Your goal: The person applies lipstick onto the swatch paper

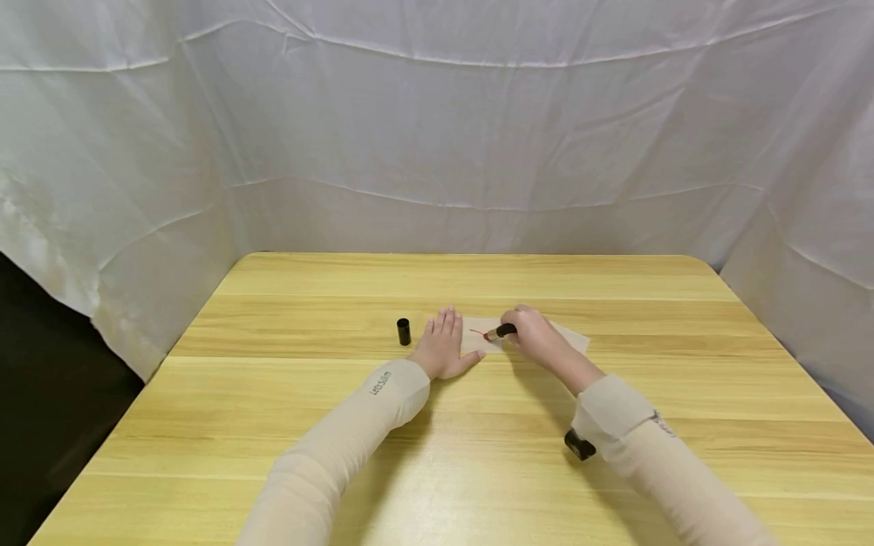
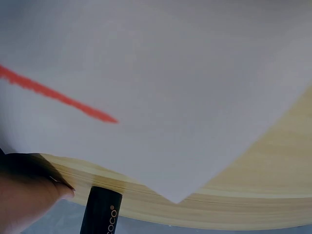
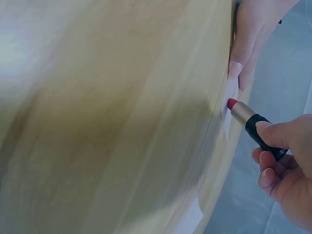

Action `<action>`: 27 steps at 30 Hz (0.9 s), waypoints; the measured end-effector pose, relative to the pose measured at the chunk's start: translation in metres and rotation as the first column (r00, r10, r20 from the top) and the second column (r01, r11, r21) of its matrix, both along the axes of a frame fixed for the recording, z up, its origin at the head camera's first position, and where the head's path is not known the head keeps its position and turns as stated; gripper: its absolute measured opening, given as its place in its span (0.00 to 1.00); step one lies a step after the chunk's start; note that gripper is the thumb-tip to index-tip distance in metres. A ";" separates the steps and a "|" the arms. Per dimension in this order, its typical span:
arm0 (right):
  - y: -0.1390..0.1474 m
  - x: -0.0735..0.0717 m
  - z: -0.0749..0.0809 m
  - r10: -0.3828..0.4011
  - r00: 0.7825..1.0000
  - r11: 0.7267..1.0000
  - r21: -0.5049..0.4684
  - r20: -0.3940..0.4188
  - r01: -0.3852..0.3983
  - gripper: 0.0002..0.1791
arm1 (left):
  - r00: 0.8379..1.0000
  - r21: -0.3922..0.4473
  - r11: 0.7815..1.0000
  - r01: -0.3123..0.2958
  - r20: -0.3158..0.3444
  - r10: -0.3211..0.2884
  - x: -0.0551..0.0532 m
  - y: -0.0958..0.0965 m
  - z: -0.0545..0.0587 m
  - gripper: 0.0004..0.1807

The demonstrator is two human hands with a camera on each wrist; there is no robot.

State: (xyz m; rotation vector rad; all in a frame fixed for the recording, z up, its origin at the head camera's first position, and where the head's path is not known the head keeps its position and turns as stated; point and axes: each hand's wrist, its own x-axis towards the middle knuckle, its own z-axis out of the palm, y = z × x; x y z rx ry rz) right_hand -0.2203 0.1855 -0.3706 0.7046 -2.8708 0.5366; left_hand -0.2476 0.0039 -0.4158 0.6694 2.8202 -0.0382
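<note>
My left hand [image 1: 442,345] lies flat on the left part of a white sheet of paper [image 1: 482,324], fingers straight and pointing away. In my right hand [image 1: 539,337] a red lipstick [image 3: 261,130] is gripped by its black base, its gold collar showing and its red tip at the paper. A short red stroke [image 1: 476,331] runs across the sheet to the tip; it shows large in the left wrist view. The black lipstick cap [image 1: 403,332] stands upright on the table, left of my left hand.
Pale paper [image 1: 575,339] shows to the right of my right hand. The wooden table [image 1: 307,303] runs back to a hanging white cloth [image 1: 478,136]. A small black object [image 1: 580,445] appears under my right sleeve. A dark area [image 1: 55,394] lies past the left edge.
</note>
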 end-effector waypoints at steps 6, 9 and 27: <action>0.006 0.004 0.001 -0.001 1.000 1.000 0.016 -0.003 0.001 0.05 | 1.000 0.001 1.000 -0.004 0.004 0.004 0.003 -0.001 0.004 0.47; 0.007 0.006 0.001 0.003 1.000 1.000 0.027 -0.005 -0.003 0.05 | 1.000 0.004 1.000 -0.003 0.008 0.003 0.004 -0.001 0.006 0.47; 0.015 0.019 0.001 0.029 0.998 0.999 0.018 -0.050 -0.028 0.06 | 1.000 0.004 1.000 -0.001 -0.004 0.001 0.004 -0.001 0.005 0.47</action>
